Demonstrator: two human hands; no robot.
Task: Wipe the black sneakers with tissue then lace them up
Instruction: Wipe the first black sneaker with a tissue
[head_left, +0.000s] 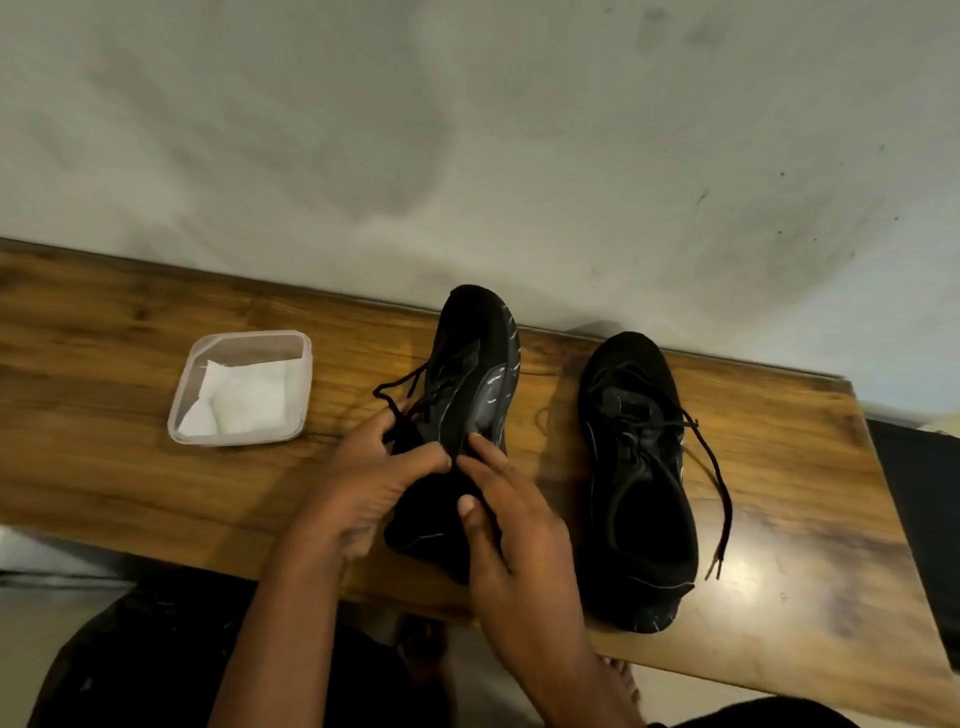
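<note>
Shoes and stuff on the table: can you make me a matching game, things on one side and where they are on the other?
1. tissue
2. left sneaker
3. right sneaker
4. plastic tub

A. lying alone, no hand on it
B. held by both hands
C. inside the tub
D. on the table, left of both shoes

Pairs: 1-C, 2-B, 3-A, 4-D

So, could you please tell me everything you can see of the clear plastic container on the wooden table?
The clear plastic container is a shallow, square tub with rounded corners and no lid on it. It sits flat on the brown wooden table, to the left of both black sneakers and apart from them. Inside lie folded white tissues, covering most of the bottom. Neither hand touches it.
</note>
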